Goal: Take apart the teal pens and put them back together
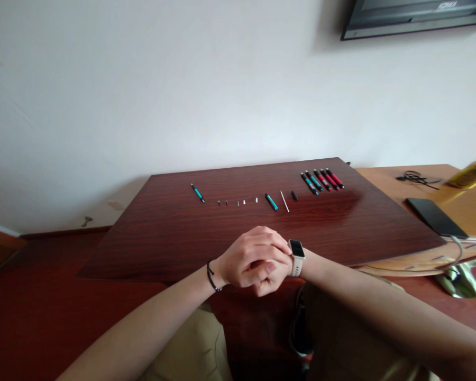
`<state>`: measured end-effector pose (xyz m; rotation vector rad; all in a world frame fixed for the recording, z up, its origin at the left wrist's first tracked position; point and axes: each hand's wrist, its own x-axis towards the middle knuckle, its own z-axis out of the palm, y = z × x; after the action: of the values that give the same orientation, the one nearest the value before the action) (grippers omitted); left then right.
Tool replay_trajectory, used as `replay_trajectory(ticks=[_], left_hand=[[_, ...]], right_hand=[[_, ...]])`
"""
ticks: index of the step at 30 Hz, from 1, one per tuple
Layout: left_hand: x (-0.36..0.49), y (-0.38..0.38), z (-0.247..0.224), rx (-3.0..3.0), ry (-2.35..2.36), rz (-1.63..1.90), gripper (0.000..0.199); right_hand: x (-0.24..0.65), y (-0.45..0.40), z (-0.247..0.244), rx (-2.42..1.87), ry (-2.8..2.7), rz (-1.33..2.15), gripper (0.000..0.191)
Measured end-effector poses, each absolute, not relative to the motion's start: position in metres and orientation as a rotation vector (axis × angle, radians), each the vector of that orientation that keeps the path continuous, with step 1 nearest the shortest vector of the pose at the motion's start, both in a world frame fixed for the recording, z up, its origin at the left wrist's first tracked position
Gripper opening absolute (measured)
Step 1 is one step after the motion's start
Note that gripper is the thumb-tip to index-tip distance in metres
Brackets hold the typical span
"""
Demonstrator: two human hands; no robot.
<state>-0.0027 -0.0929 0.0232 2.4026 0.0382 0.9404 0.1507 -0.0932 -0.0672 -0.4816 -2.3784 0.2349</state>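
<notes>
My left hand, with a black cord bracelet at its wrist, is wrapped over my right hand in front of the near table edge. Its fingers reach toward the pale-strapped watch on my right wrist. My right hand is curled beneath, its palm hidden. Beyond them lies a row of pen parts: a teal pen barrel, a white refill, a black grip and several tiny pieces. A teal piece like a pen body lies left; several teal pens and red pens lie right.
The dark wooden table stands against a white wall. At right, a lighter desk bears a black phone with a white cable, a black cord and a yellow bottle-like object. A screen hangs above.
</notes>
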Motion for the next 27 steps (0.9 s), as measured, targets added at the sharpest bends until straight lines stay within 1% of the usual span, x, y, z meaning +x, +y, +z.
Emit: replay_trajectory(ticks=[5,8,10,13,16,17,19,21,24,27], left_hand=[[0.001,-0.086,0.018,2.374,0.085,0.977,0.046],[0.002,-0.082,0.017,2.348,0.121,0.967,0.048],[0.001,-0.08,0.018,2.36,0.127,0.948,0.049],[-0.004,-0.074,0.024,2.499,0.195,0.941,0.044],[-0.015,-0.062,0.03,2.673,0.421,1.03,0.04],[-0.019,-0.056,0.031,2.705,0.542,1.056,0.039],[-0.029,-0.039,0.029,2.722,0.891,1.092,0.038],[-0.042,-0.019,0.022,2.717,1.224,1.076,0.041],[-0.062,0.009,0.004,2.706,1.497,0.953,0.044],[-0.076,0.025,-0.013,2.695,1.552,0.848,0.044]], right_hand=[[0.15,-0.08,-0.07,-0.316,-2.245,0.091,0.046],[0.151,-0.074,-0.072,-0.259,-2.233,0.067,0.044],[0.153,-0.07,-0.068,-0.22,-2.291,0.079,0.037],[0.156,-0.066,-0.051,-0.193,-2.405,0.078,0.023],[0.16,-0.064,-0.023,-0.269,-2.468,0.045,0.014],[0.161,-0.064,-0.014,-0.314,-2.49,0.047,0.018],[0.161,-0.066,0.001,-0.365,-2.545,0.084,0.034],[0.159,-0.068,0.008,-0.37,-2.581,0.124,0.042],[0.157,-0.069,0.008,-0.382,-2.598,0.159,0.045],[0.158,-0.067,0.004,-0.406,-2.598,0.187,0.044]])
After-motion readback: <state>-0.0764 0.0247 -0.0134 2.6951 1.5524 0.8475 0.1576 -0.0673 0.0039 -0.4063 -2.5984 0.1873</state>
